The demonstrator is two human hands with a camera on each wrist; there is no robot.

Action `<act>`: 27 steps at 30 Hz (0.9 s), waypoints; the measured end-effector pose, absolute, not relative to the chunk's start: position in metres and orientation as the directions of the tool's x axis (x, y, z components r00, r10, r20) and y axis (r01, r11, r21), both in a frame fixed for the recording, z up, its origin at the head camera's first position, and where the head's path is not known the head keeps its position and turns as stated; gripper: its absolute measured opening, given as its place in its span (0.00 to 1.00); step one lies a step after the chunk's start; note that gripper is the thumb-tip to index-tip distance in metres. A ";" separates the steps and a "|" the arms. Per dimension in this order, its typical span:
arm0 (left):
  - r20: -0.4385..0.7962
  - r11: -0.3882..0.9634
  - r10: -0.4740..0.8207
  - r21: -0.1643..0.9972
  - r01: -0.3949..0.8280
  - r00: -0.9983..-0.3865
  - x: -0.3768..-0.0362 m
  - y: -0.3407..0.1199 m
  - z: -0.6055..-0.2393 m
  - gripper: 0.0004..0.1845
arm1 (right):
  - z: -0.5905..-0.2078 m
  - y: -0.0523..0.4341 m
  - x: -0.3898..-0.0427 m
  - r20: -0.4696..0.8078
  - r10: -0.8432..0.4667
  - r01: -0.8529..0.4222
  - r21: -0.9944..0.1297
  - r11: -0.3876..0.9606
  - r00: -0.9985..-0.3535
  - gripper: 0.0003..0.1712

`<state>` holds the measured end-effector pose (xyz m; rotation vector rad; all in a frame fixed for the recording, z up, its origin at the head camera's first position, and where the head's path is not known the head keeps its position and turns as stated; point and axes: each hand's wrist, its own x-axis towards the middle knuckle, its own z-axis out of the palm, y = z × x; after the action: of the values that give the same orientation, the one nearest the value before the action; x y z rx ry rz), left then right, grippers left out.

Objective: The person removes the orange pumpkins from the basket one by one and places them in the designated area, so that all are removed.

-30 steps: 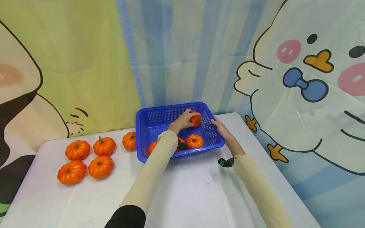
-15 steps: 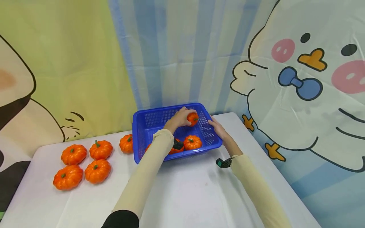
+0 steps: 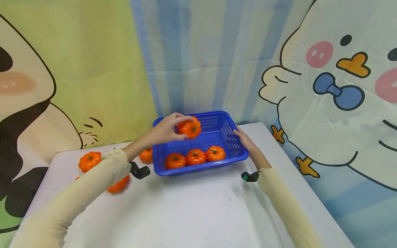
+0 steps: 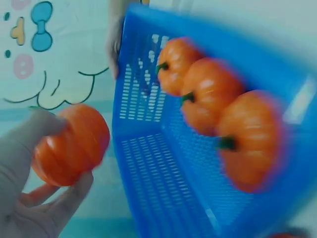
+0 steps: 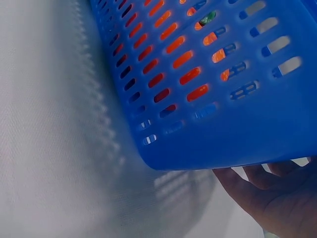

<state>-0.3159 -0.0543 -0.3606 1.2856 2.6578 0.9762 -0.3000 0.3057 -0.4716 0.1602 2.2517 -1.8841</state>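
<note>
My left hand grips a small orange toy pumpkin between thumb and fingers, over the far left part of the blue basket. In the left wrist view this pumpkin appears beside the basket rim. Three more pumpkins lie in a row along the near side of the basket: a left one, a middle one and a right one. At the basket's right side, my right hand holds the rim; its fingers show at the basket's edge in the right wrist view.
Other pumpkins sit on the white table to the left: one at the far side, one partly behind the left sleeve, one against the basket. A printed curtain hangs right behind the table.
My left hand has moved left with the pumpkin, from the basket's right part to its far left part. The near row of pumpkins is now uncovered. My right hand stays at the basket.
</note>
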 end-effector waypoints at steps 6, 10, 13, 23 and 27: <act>0.217 0.387 0.665 0.718 0.578 -0.715 -0.270 -0.114 -0.367 0.32 | -0.469 0.315 -0.298 -0.221 -0.042 0.210 -0.960 0.185 -0.974 0.34; 0.219 0.372 0.601 0.775 0.512 -0.769 -0.252 -0.142 -0.377 0.32 | -0.466 0.314 -0.297 -0.223 -0.047 0.212 -0.962 0.169 -0.974 0.35; 0.226 0.378 0.562 0.785 0.491 -0.795 -0.241 -0.161 -0.388 0.32 | -0.467 0.310 -0.297 -0.225 -0.060 0.213 -0.964 0.159 -0.973 0.34; 0.177 0.481 0.398 0.796 0.368 -0.900 -0.203 -0.214 -0.413 0.35 | -0.469 0.301 -0.293 -0.259 -0.038 0.247 -0.951 0.188 -0.965 0.35; 0.116 0.480 0.366 0.826 0.294 -0.923 -0.196 -0.224 -0.421 0.36 | -0.457 0.299 -0.290 -0.265 -0.059 0.252 -0.954 0.164 -0.963 0.35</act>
<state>-0.1958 -0.2237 -0.4206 0.5890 2.6363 1.4484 -0.2899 0.2995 -0.4575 0.1875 2.1997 -1.8794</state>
